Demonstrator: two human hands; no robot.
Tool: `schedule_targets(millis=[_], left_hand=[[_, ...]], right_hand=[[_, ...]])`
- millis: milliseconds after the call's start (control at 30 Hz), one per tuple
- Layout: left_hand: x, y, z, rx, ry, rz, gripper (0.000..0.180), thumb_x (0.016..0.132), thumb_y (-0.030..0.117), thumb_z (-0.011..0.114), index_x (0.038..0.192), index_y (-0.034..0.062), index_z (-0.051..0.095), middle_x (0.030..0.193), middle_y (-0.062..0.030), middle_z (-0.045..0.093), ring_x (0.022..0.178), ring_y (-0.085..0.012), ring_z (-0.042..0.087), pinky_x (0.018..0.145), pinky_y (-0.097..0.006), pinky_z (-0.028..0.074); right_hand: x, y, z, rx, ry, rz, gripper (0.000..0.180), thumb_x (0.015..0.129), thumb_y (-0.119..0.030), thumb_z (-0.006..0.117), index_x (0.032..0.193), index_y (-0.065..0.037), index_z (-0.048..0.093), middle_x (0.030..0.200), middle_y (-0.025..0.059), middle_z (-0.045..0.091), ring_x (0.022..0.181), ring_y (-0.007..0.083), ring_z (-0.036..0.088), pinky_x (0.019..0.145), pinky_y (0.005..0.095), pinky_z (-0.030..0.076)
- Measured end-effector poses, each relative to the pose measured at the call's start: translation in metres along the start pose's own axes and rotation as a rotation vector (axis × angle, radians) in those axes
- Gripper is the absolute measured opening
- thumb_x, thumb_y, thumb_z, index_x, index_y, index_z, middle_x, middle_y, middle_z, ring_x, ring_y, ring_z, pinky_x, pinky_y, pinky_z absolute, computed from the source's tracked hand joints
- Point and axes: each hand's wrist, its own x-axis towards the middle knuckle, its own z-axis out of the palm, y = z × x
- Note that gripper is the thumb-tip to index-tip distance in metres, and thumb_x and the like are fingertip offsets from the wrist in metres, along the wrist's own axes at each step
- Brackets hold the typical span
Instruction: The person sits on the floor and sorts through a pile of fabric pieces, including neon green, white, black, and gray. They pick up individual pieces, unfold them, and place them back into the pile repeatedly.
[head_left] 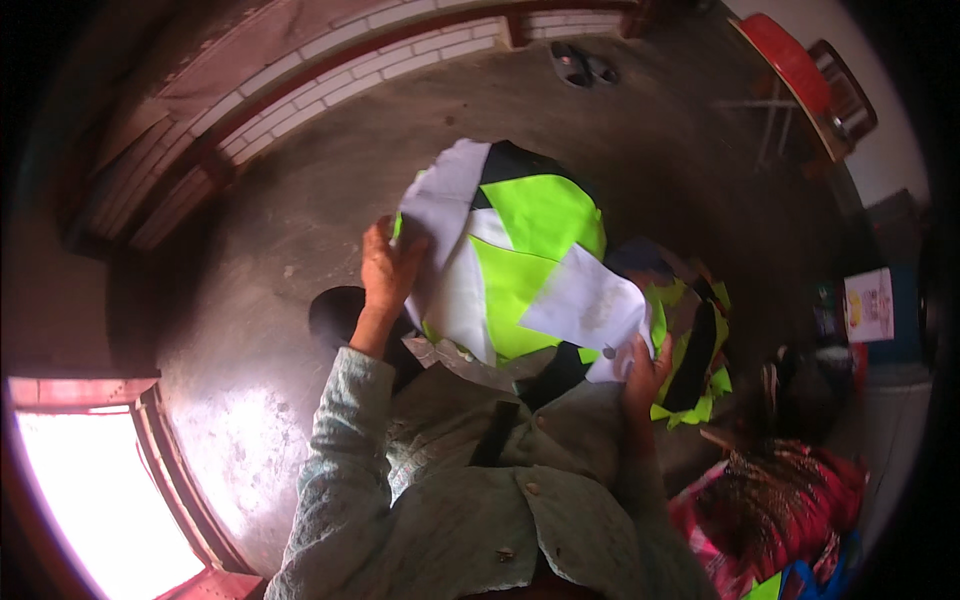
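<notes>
A rounded patchwork of fabric pieces (545, 210), in neon yellow-green, black, white and pale grey, rests before me over my lap. My left hand (388, 265) grips its left edge, the thumb on top of a pale grey strip (445, 200). In my right hand (648, 375), a loose whitish cloth piece (585, 300) is pinched at its lower right corner. That piece has a small dark mark near the fingers and overlaps the right side of the patchwork. A black strip (555, 375) lies just below the patchwork, close to my lap.
To the right on the floor is a heap of neon and dark scraps (690, 350). Beyond it sit a red patterned cloth (780, 510) and a box (868, 305). Dark sandals (582, 65) lie far ahead. A red-topped table (785, 60) stands far right, a bright doorway (100, 490) at left.
</notes>
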Motion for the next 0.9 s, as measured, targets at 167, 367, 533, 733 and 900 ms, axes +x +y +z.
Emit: schedule_targets(millis=[167,367,533,733,900], left_hand=[[-0.026,0.046,-0.015,0.362,0.032,0.424,0.067,0.086,0.044,0.062,0.138,0.0072,0.042,0.149,-0.0203,0.031,0.139,-0.0357,0.027,0.111,-0.051,0.022],[-0.037,0.047,-0.002,0.375,-0.263,0.46,0.064,0.088,0.053,0.053,0.139,0.0139,0.045,0.151,-0.0137,0.031,0.14,-0.0352,0.026,0.109,-0.057,0.02],[-0.048,0.081,-0.008,0.266,-0.179,0.498,0.066,0.08,0.039,0.067,0.134,0.0067,0.047,0.145,-0.02,0.036,0.138,-0.0368,0.03,0.108,-0.057,0.023],[-0.076,0.152,0.017,-0.144,-0.347,0.697,0.062,0.065,0.008,0.078,0.123,0.0068,0.056,0.125,-0.0172,0.053,0.114,-0.0355,0.05,0.095,-0.045,0.041],[-0.084,0.17,0.054,-0.159,-0.342,0.782,0.049,0.059,0.005,0.074,0.107,0.0129,0.066,0.128,-0.0127,0.054,0.119,-0.0335,0.048,0.099,-0.046,0.039]], right_hand=[[0.007,-0.019,-0.004,0.117,0.033,0.05,0.032,0.091,-0.01,0.061,0.121,-0.002,0.052,0.104,0.0039,0.06,0.089,0.0099,0.057,0.079,0.0242,0.046],[0.015,-0.004,-0.031,0.406,0.007,0.216,0.034,0.092,-0.011,0.059,0.124,-0.004,0.051,0.112,0.0072,0.059,0.095,0.0146,0.059,0.085,0.0287,0.048],[0.006,-0.017,-0.026,0.357,-0.129,0.105,0.038,0.089,-0.004,0.059,0.126,-0.004,0.05,0.115,0.0078,0.059,0.1,0.0165,0.06,0.085,0.0307,0.05],[-0.006,-0.025,-0.025,-0.148,-0.528,-0.062,0.034,0.073,-0.001,0.07,0.106,-0.001,0.061,0.097,0.0019,0.065,0.091,0.0084,0.059,0.081,0.026,0.047],[-0.019,-0.041,-0.019,-0.106,-0.535,0.032,0.035,0.071,-0.003,0.071,0.104,-0.001,0.062,0.095,0.001,0.064,0.089,0.0092,0.06,0.08,0.0265,0.047]])
